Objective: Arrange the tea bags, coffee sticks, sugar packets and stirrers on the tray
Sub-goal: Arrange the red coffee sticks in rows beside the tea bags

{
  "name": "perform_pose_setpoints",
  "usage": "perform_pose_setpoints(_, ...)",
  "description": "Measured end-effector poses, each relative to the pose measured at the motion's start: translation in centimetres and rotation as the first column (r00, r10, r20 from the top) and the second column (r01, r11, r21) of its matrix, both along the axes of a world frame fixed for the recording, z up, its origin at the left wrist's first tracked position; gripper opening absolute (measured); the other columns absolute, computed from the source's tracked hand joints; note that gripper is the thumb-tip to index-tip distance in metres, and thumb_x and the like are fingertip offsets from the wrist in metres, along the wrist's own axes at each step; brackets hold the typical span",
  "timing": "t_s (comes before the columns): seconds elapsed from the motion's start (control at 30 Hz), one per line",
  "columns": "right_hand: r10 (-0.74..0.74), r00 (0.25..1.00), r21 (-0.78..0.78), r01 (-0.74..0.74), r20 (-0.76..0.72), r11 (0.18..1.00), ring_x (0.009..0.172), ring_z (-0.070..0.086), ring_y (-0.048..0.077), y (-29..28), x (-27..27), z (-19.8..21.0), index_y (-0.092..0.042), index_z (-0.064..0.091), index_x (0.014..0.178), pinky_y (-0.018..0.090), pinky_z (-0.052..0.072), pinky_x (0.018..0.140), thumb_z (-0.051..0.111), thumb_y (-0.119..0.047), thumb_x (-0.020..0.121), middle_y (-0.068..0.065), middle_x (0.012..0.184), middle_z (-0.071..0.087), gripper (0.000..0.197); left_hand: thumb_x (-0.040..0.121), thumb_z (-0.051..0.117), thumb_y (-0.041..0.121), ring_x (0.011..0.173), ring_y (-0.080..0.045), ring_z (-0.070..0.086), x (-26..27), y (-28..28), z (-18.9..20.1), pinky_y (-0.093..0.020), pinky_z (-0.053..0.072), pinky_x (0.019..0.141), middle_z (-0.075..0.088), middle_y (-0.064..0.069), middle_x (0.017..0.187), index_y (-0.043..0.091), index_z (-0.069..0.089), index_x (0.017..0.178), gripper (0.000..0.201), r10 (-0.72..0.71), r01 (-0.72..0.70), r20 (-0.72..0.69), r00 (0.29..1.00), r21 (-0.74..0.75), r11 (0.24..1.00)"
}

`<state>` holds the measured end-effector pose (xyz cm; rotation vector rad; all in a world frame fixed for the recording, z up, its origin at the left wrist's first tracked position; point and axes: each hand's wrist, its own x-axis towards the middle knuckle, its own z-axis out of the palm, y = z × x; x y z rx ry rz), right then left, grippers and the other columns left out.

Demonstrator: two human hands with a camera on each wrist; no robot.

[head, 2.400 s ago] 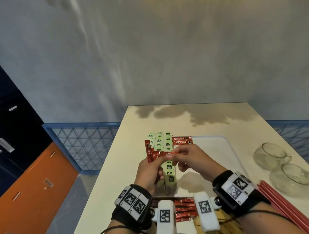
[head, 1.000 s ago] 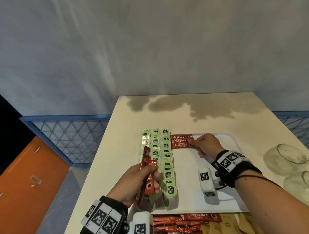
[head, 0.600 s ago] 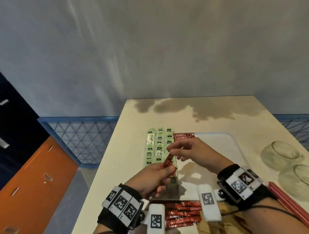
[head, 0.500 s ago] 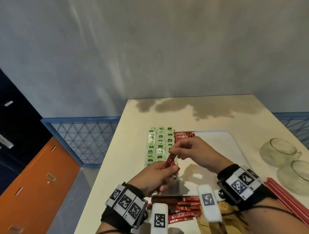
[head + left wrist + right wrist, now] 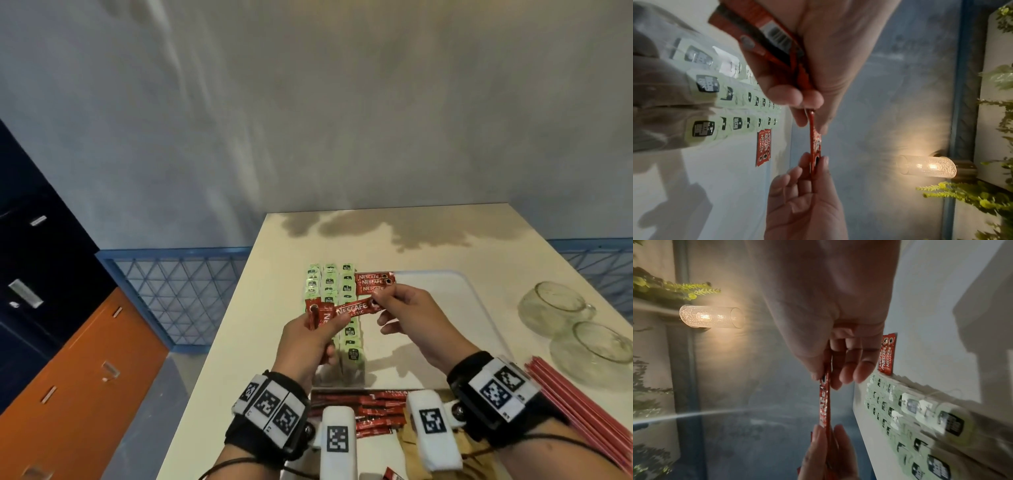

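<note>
1. Two piles wait nearest me, off the tray: spare red coffee sticks (image 5: 370, 411) and brown sugar packets (image 5: 411, 445) between my wrists, with the red stirrers (image 5: 582, 404) lying to my right on the table (image 5: 239, 342).
2. Just beyond, my left hand (image 5: 308, 339) is clenched round a small bundle of coffee sticks (image 5: 317, 317), thumb on top.
3. One coffee stick (image 5: 356, 309) spans the gap between my hands above the tray (image 5: 479, 308); my right hand (image 5: 411, 315) pinches its far end between thumb and forefinger, the other fingers loose.
4. To do this well I should ease my left thumb so only this stick slides free, then keep it level with the print facing up.
5. Beyond it, three rows of green tea bags (image 5: 330, 284) run along the tray's left side, and placed coffee sticks (image 5: 373, 282) lie stacked edge to edge at the far end, touching the tea bags.
6. I judge this stick belongs just on the near side of those, parallel, its left end butted against the tea bags.
7. Farther right, two glass cups (image 5: 582, 329) stand off the tray.
</note>
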<state>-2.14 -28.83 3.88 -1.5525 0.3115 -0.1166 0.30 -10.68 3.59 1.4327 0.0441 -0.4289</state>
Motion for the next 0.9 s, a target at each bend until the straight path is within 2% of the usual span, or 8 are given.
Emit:
perform_pose_setpoints(0.1, 0.066, 0.998, 0.026, -0.066, -0.016, 0.997, 0.064, 0.059, 0.014, 0.2, -0.6, 0.0, -0.003, 0.066, 0.090, 0.030, 0.055, 0.063, 0.065, -0.020, 0.093, 0.009, 0.087, 0.068, 0.017, 0.085, 0.074, 0.014, 0.040, -0.008, 0.040, 0.1, 0.0, -0.3, -0.020, 0.038, 0.038, 0.052, 0.006, 0.050, 0.006, 0.068, 0.104, 0.021, 0.058, -0.058, 0.011, 0.998, 0.022, 0.998)
perform_pose_setpoints(0.23, 0.182, 0.981, -0.079, -0.186, -0.065, 0.979, 0.061, 0.057, 0.015, 0.4, -0.5, 0.3, -0.003, 0.071, 0.087, 0.027, 0.053, 0.061, 0.079, -0.023, 0.080, 0.003, 0.071, 0.064, 0.022, 0.085, 0.073, 0.013, 0.040, -0.009, 0.038, 0.1, -0.1, -0.5, -0.021, 0.035, 0.037, 0.049, 0.005, 0.047, 0.004, 0.068, 0.102, 0.020, 0.035, -0.034, -0.009, 0.999, 0.039, 0.999)
perform_pose_setpoints(0.37, 0.232, 0.970, -0.122, -0.239, -0.069, 0.963, 0.057, 0.057, 0.013, 0.8, 0.1, 0.4, -0.003, 0.075, 0.084, 0.022, 0.051, 0.057, 0.080, -0.021, 0.079, 0.002, 0.065, 0.064, 0.019, 0.085, 0.073, 0.012, 0.038, -0.010, 0.037, 0.2, -0.6, -0.5, -0.022, 0.034, 0.039, 0.047, 0.004, 0.044, 0.002, 0.068, 0.101, 0.020, -0.006, 0.007, -0.010, 1.000, 0.096, 0.995)
perform_pose_setpoints(0.53, 0.114, 0.991, -0.073, -0.119, -0.077, 0.990, 0.055, 0.054, 0.014, -0.2, 1.1, -0.9, 0.007, 0.068, 0.092, 0.025, 0.053, 0.059, 0.079, -0.016, 0.080, 0.006, 0.067, 0.064, 0.028, 0.086, 0.071, 0.010, 0.037, -0.010, 0.037, 1.8, -0.8, -0.8, -0.021, 0.034, 0.038, 0.048, 0.005, 0.043, 0.005, 0.068, 0.100, 0.015, 0.044, -0.044, 0.002, 0.999, 0.122, 0.992)
perform_pose_setpoints(0.67, 0.156, 0.985, 0.000, -0.156, -0.074, 0.988, 0.059, 0.060, 0.015, -1.5, 1.7, -1.5, 0.000, 0.070, 0.094, 0.028, 0.057, 0.065, 0.064, -0.009, 0.092, 0.010, 0.079, 0.071, 0.011, 0.086, 0.072, 0.015, 0.039, -0.010, 0.039, 3.0, -1.2, -1.3, -0.024, 0.036, 0.041, 0.050, 0.004, 0.048, 0.008, 0.069, 0.099, 0.015, 0.023, -0.025, 0.016, 1.000, 0.143, 0.989)
perform_pose_setpoints(0.73, 0.153, 0.984, 0.004, -0.153, -0.087, 0.988, 0.061, 0.060, 0.015, -2.4, 2.2, -1.7, -0.003, 0.070, 0.092, 0.027, 0.057, 0.065, 0.059, -0.007, 0.096, 0.008, 0.078, 0.070, 0.012, 0.086, 0.073, 0.020, 0.041, -0.009, 0.042, 3.5, -1.1, -1.4, -0.024, 0.039, 0.042, 0.051, 0.005, 0.052, 0.008, 0.067, 0.100, 0.020, -0.035, 0.036, -0.010, 0.999, 0.146, 0.989)
perform_pose_setpoints(0.8, 0.069, 0.991, 0.006, -0.069, -0.112, 0.998, 0.065, 0.059, 0.016, -3.8, 2.8, -1.9, -0.002, 0.070, 0.095, 0.026, 0.057, 0.065, 0.058, -0.009, 0.096, 0.008, 0.080, 0.068, 0.013, 0.085, 0.074, 0.024, 0.043, -0.009, 0.043, 3.9, -0.5, -1.2, -0.022, 0.042, 0.043, 0.051, 0.007, 0.052, 0.008, 0.065, 0.101, 0.025, -0.104, 0.112, -0.063, 0.993, 0.143, 0.983)
perform_pose_setpoints(0.9, -0.104, 0.978, -0.134, 0.080, -0.182, 0.988, 0.071, 0.057, 0.017, -6.3, 4.1, -3.4, -0.003, 0.072, 0.099, 0.027, 0.052, 0.066, 0.062, -0.011, 0.095, 0.008, 0.083, 0.066, 0.014, 0.088, 0.070, 0.025, 0.047, -0.014, 0.048, 4.9, 0.5, -1.1, -0.022, 0.045, 0.045, 0.053, 0.000, 0.055, 0.007, 0.061, 0.093, 0.021, -0.181, 0.199, -0.181, 0.967, 0.084, 0.976)
